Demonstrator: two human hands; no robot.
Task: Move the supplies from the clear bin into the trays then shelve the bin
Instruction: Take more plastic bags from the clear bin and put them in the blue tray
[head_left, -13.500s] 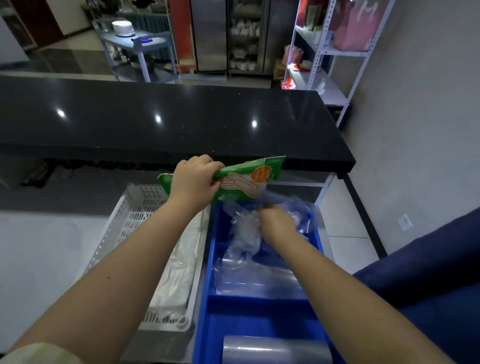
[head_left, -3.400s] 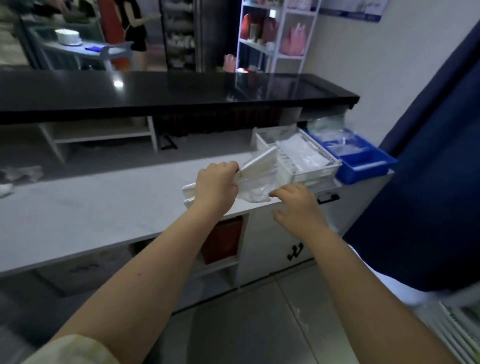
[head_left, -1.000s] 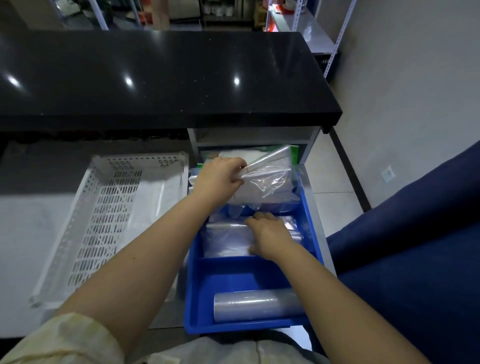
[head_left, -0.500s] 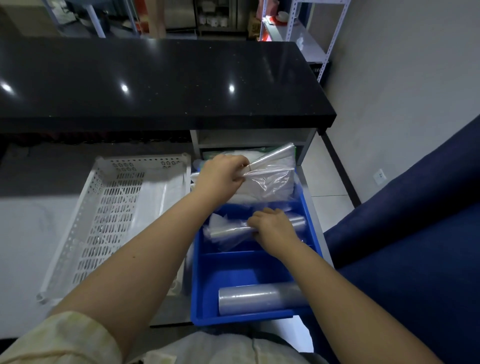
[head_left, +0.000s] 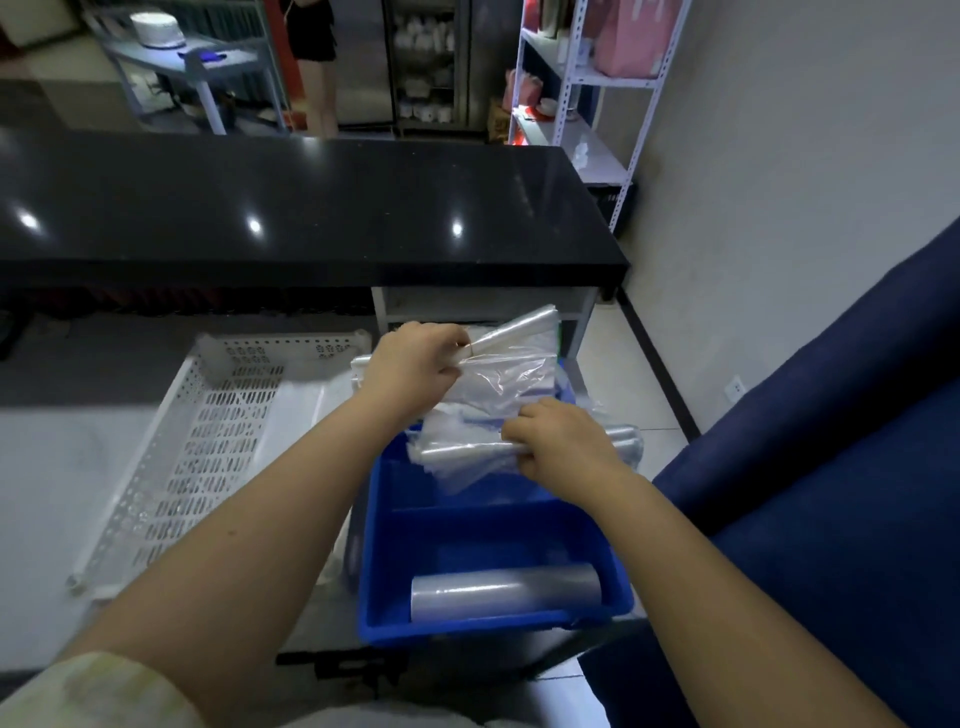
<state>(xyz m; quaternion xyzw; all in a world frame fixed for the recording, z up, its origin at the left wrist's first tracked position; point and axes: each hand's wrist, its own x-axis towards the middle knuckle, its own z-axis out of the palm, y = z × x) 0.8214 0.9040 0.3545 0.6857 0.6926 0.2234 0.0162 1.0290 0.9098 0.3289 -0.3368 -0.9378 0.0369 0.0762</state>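
My left hand grips a stack of clear plastic bags above the far end of the blue tray. My right hand is closed on a crumpled bundle of clear bags lifted over the tray's far compartment. A roll of clear film lies in the tray's near compartment. To the left sits the white perforated tray with a flat pack of clear bags inside. The clear bin is not in view.
A black countertop runs across behind the trays, with a white shelf cubby under its right end. A blue fabric fills the right side. A metal shelving rack and a person stand far behind.
My right hand has lifted the bundle of clear bags up out of the blue tray's far compartment. My left hand keeps hold of its stack of bags in about the same place.
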